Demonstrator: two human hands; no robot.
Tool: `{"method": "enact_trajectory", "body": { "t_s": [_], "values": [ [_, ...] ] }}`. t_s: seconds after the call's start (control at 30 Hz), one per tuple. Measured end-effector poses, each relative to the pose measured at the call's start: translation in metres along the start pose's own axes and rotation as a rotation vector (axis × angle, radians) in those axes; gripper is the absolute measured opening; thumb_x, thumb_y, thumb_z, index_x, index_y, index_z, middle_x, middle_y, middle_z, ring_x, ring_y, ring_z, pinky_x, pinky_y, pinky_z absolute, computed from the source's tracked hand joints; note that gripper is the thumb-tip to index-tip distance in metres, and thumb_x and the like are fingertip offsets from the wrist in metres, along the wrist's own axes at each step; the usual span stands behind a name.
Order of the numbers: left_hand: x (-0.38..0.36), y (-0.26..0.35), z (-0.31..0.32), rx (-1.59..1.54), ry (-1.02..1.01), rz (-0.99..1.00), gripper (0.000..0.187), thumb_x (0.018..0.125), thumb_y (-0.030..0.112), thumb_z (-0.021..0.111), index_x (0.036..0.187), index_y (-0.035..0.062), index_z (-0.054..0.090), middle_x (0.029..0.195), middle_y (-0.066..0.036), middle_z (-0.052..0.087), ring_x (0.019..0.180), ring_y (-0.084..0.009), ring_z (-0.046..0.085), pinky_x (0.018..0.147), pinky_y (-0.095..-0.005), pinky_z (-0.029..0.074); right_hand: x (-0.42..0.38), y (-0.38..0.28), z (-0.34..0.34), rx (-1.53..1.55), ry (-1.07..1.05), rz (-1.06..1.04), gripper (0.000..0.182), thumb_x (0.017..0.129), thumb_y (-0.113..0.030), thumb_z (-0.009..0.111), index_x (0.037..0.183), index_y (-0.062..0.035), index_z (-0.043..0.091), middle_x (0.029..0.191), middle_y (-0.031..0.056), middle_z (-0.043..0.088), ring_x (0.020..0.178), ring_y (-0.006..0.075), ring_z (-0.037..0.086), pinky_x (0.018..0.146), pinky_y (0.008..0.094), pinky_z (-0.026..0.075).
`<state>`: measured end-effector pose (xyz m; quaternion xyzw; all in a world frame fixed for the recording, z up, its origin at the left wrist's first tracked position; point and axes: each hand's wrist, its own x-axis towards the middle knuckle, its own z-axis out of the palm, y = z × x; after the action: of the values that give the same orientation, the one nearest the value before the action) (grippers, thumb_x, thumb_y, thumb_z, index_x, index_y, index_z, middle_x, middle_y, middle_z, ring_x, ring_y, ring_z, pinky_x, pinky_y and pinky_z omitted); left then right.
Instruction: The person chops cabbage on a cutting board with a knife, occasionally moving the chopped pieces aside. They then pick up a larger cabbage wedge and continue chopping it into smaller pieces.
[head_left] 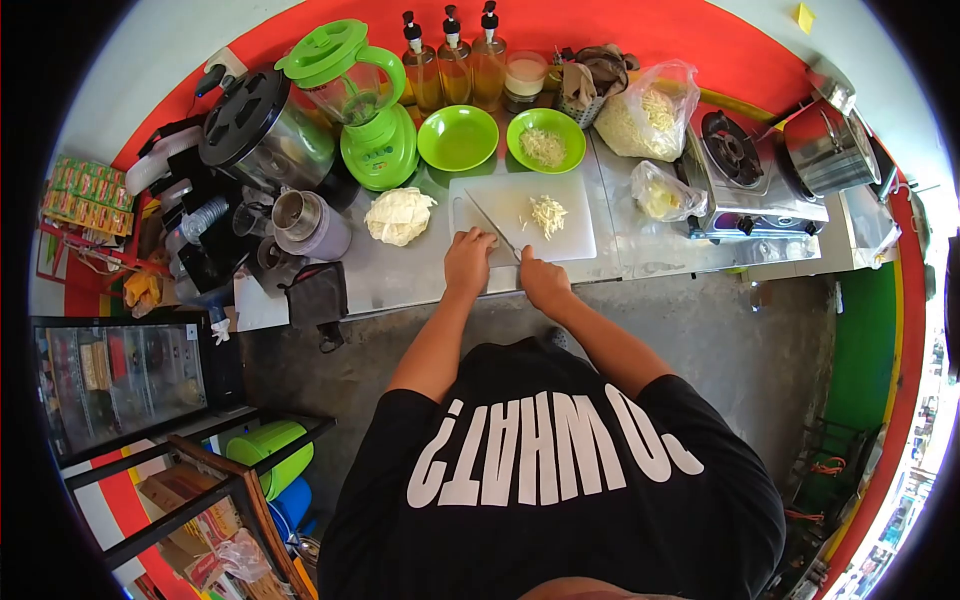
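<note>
My right hand [545, 280] grips the handle of a kitchen knife [490, 217], its blade slanting up and left over a white cutting board [578, 190]. At the board's front left edge, my left hand [469, 262] has its fingers curled together beside the blade. Whatever lies under those fingertips is too small and hidden to name. To the right of the blade is a small pile of pale cut strips [548, 216]. A whitish, lumpy piece [400, 216], perhaps cabbage, sits left of the board. Behind it stand a green bowl [458, 137] and another green bowl [578, 140] containing pale shreds.
Left of the bowls stands a green blender [380, 145]; pump bottles [455, 75] line the red wall. On the right are a bag of pale shreds [645, 115], a smaller bag [665, 192], a gas stove [735, 190] and a metal pot [830, 150].
</note>
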<state>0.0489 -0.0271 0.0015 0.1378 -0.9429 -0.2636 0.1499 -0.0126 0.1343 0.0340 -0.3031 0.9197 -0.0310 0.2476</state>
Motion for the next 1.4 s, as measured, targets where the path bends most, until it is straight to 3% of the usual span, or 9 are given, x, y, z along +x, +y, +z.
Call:
{"method": "enact_trajectory", "body": {
  "t_s": [0.1,0.2,0.27,0.8,0.9,1.03,1.17,1.27,1.4],
  "values": [
    [0.000,-0.006,-0.005,-0.002,-0.029,0.039,0.025,0.083,0.005,0.070,0.105,0.0152,0.075,0.103,-0.001,0.069,0.101,-0.0284,0.063,0.085,-0.0394,0.055,0.003,-0.004,-0.003,-0.023,0.090,-0.031,0.030,0.094,-0.007,0.059,0.121,0.0013,0.048,0.096,0.0237,0.075,0.091,0.0381,0.076,0.079,0.0472,0.060],
    [0.004,-0.014,-0.005,0.004,-0.060,0.082,0.025,0.084,0.007,0.071,0.106,0.0158,0.075,0.103,-0.001,0.069,0.101,-0.0281,0.063,0.084,-0.0395,0.055,-0.001,-0.010,-0.004,-0.093,0.110,-0.026,0.029,0.099,-0.012,0.051,0.125,0.0009,0.049,0.091,0.0200,0.076,0.084,0.0341,0.077,0.074,0.0459,0.061],
    [0.004,-0.016,-0.006,-0.002,-0.077,0.095,0.024,0.084,0.007,0.071,0.106,0.0160,0.075,0.103,-0.001,0.069,0.101,-0.0280,0.063,0.084,-0.0396,0.055,-0.006,-0.014,0.014,-0.144,0.107,0.058,0.029,0.099,-0.014,0.051,0.125,-0.0007,0.050,0.090,0.0181,0.077,0.083,0.0326,0.078,0.074,0.0448,0.061],
    [-0.002,-0.031,-0.002,-0.088,-0.027,0.163,0.020,0.086,0.008,0.068,0.105,0.0124,0.072,0.104,-0.003,0.072,0.102,-0.0284,0.066,0.083,-0.0403,0.056,-0.016,-0.048,0.021,-0.023,0.028,0.248,0.030,0.099,-0.014,0.053,0.125,0.0002,0.047,0.098,0.0180,0.078,0.093,0.0333,0.077,0.080,0.0435,0.060],
    [-0.003,-0.025,-0.005,-0.085,0.016,0.163,0.018,0.087,0.007,0.068,0.104,0.0123,0.072,0.103,-0.003,0.072,0.101,-0.0277,0.066,0.082,-0.0400,0.056,-0.009,-0.045,0.008,-0.036,0.032,0.194,0.032,0.098,-0.015,0.055,0.125,0.0005,0.047,0.099,0.0179,0.077,0.095,0.0325,0.077,0.080,0.0432,0.060],
    [-0.006,-0.022,-0.006,-0.089,0.050,0.160,0.015,0.088,0.008,0.067,0.102,0.0118,0.071,0.101,-0.002,0.070,0.100,-0.0273,0.065,0.082,-0.0400,0.055,-0.018,-0.045,-0.030,-0.041,-0.041,0.117,0.037,0.093,-0.006,0.060,0.127,0.0027,0.046,0.101,0.0236,0.076,0.097,0.0359,0.076,0.082,0.0452,0.059],
    [-0.006,-0.021,-0.007,-0.138,0.005,0.115,0.019,0.087,0.007,0.069,0.105,0.0103,0.071,0.108,-0.005,0.071,0.106,-0.0303,0.064,0.089,-0.0416,0.053,-0.024,-0.035,-0.010,-0.028,-0.033,0.111,0.035,0.092,-0.006,0.062,0.123,0.0013,0.046,0.100,0.0239,0.075,0.097,0.0373,0.075,0.083,0.0453,0.059],
    [-0.013,-0.019,-0.001,-0.171,0.093,0.115,0.022,0.087,0.006,0.068,0.108,0.0097,0.071,0.111,-0.007,0.071,0.108,-0.0321,0.064,0.090,-0.0416,0.053,-0.012,-0.025,0.017,0.020,0.003,0.133,0.036,0.091,-0.006,0.063,0.122,0.0013,0.046,0.101,0.0239,0.075,0.098,0.0382,0.075,0.085,0.0464,0.059],
    [-0.020,-0.016,0.013,-0.151,0.232,0.143,0.024,0.087,0.003,0.066,0.110,0.0085,0.069,0.114,-0.010,0.070,0.109,-0.0339,0.063,0.092,-0.0422,0.052,0.002,-0.015,-0.009,0.000,-0.026,0.016,0.039,0.089,-0.004,0.066,0.122,0.0020,0.045,0.102,0.0249,0.075,0.098,0.0383,0.075,0.085,0.0483,0.059]
  ]
}}
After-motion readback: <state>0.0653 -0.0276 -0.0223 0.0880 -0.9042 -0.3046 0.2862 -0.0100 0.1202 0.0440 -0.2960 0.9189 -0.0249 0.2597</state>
